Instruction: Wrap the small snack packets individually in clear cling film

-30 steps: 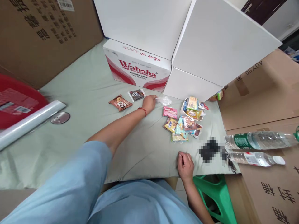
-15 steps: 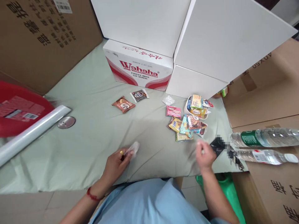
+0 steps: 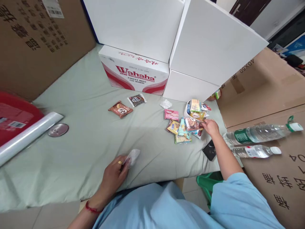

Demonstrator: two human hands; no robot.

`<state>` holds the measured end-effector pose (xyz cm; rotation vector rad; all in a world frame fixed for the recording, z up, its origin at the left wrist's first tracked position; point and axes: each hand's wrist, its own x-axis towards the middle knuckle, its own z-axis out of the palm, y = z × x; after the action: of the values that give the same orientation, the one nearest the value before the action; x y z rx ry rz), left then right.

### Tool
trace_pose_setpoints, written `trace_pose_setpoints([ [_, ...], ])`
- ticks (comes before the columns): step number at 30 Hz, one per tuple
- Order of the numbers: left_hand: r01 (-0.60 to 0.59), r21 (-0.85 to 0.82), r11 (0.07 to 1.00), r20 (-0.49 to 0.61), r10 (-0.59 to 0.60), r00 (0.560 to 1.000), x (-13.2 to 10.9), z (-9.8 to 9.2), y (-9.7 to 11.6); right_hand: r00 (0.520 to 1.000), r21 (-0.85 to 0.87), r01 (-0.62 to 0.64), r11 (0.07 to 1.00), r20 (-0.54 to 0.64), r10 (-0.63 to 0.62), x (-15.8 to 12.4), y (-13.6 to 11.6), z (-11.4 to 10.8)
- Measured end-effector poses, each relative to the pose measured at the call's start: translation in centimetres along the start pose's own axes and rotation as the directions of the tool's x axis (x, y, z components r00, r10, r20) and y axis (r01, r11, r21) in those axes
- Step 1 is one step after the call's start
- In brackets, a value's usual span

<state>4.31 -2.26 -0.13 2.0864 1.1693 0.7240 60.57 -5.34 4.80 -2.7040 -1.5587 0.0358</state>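
Note:
My left hand (image 3: 116,170) is closed around a crumpled clear plastic bag (image 3: 133,156) above the front of the cloth. At the right, my right hand (image 3: 211,127) pinches the right end of a brown snack packet (image 3: 191,123) on top of a loose pile. In that pile lie a yellow snack packet (image 3: 173,127), a light blue snack packet (image 3: 183,128) and a pale yellow packet (image 3: 182,139). Just behind stands a white bowl (image 3: 186,110) filled with several wrapped snacks. A pink wafer packet (image 3: 171,114) and another crumpled clear bag (image 3: 165,103) lie left of it.
Two more packets, brown (image 3: 120,109) and dark (image 3: 137,100), lie in front of the Wahaha box (image 3: 135,74). A plastic film roll (image 3: 30,135) and round metal disc (image 3: 58,130) are at left. Near my right arm are a black phone (image 3: 209,150) and two water bottles (image 3: 263,132).
My right hand has moved forward from near the phone to the snack pile and taken hold of a packet's edge. My left hand keeps the plastic bag. The view has shifted slightly right.

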Motion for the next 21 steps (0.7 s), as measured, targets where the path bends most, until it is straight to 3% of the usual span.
trace_pose_setpoints([
  [5,-0.055,0.013,0.998,-0.008,0.056,0.998,0.0,0.2,-0.3,0.977,-0.113,-0.199,0.974,0.050,0.205,-2.1,3.0,0.0],
  [9,-0.079,0.054,0.995,0.001,0.079,0.997,0.2,0.4,-0.7,0.939,-0.156,-0.333,0.930,0.034,0.342,-1.8,4.4,-0.1],
  [15,-0.096,0.082,0.992,-0.013,0.098,0.995,0.1,0.5,-0.5,0.909,-0.136,-0.417,0.899,-0.032,0.417,2.2,4.0,-0.1],
  [21,-0.040,0.040,0.998,-0.034,0.042,0.999,0.1,0.6,0.0,0.923,-0.043,-0.383,0.923,-0.052,0.380,6.4,2.0,-0.8],
])
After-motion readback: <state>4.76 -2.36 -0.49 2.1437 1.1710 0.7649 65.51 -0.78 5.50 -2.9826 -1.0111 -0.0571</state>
